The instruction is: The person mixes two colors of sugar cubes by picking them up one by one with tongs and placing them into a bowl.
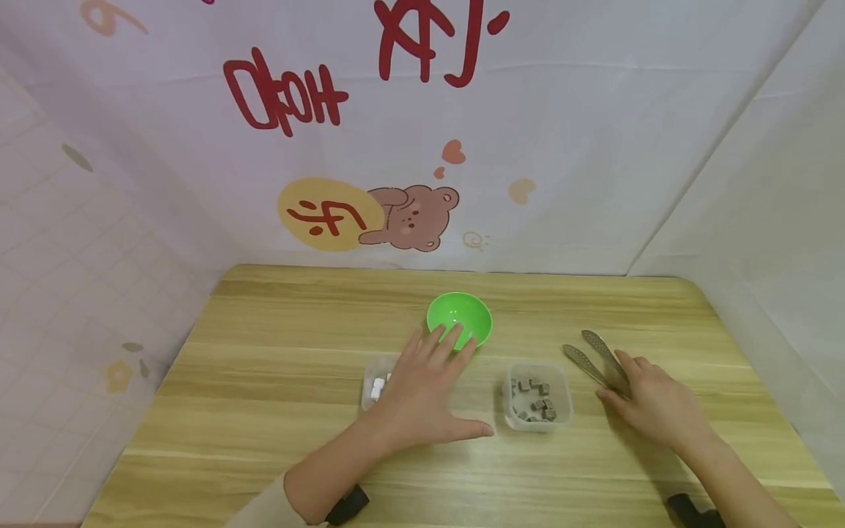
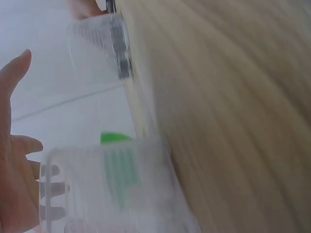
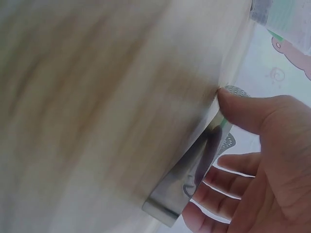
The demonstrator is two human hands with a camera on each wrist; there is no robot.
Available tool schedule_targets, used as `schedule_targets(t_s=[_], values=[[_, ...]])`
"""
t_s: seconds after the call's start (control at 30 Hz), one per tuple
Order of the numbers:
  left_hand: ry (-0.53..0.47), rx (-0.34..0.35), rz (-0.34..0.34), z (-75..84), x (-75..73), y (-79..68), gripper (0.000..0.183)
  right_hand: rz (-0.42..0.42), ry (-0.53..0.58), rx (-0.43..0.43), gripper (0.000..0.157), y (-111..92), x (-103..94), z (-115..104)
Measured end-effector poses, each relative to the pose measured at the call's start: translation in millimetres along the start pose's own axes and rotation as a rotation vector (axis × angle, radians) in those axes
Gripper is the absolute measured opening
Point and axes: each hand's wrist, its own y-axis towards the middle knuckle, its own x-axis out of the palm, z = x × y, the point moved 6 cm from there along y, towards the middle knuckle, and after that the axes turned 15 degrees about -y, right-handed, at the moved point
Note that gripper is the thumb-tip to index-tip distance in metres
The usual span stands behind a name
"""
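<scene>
My left hand (image 1: 422, 392) hovers with fingers spread and straight over a small clear plastic box (image 1: 367, 400) of white cubes (image 1: 378, 387), hiding part of it. Its fingertips overlap the near side of a green bowl (image 1: 455, 308) in the head view. The left wrist view shows the same hand (image 2: 14, 194) beside the box wall (image 2: 82, 170). At the right, my right hand (image 1: 660, 403) holds metal tongs (image 1: 597, 345), their perforated ends pointing away. In the right wrist view the thumb lies on one side of the tongs (image 3: 177, 191), fingers on the other.
Between the hands stands another clear plastic box (image 1: 528, 427) holding several grey-brown cubes (image 1: 544, 405). Everything is on a wood-grain table (image 1: 290, 315). A printed white curtain (image 1: 561, 132) hangs behind its far edge and along the sides.
</scene>
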Motion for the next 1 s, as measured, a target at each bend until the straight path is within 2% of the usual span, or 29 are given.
schedule_targets(t_s=[0.17, 0.37, 0.47, 0.67, 0.73, 0.83, 1.0], values=[[-0.021, 0.016, -0.003, 12.6, 12.1, 3.5, 0.118, 0.003, -0.003, -0.007, 0.068, -1.1, -0.5, 0.2], [-0.080, -0.010, -0.035, 28.1, 26.6, 8.3, 0.124, -0.009, 0.006, -0.002, 0.063, -2.5, 0.1, 2.1], [-0.144, -0.048, -0.047, 33.3, 33.6, 10.9, 0.125, -0.013, 0.006, 0.000, 0.063, -2.8, 0.2, 2.3], [-0.396, -0.175, -0.091, 38.1, 46.5, 15.3, 0.123, -0.006, 0.009, -0.005, 0.062, -3.2, 0.9, 1.1], [-0.449, -0.204, -0.102, 38.0, 51.0, 17.2, 0.123, -0.005, 0.012, -0.005, 0.062, -3.0, 1.3, 0.9], [-0.491, -0.235, -0.127, 36.9, 55.8, 21.4, 0.125, -0.004, 0.015, -0.009, 0.063, -2.3, 1.3, 0.8], [-0.504, -0.269, -0.160, 34.8, 58.2, 29.5, 0.125, -0.006, 0.012, -0.010, 0.063, -0.4, 1.7, 0.5]])
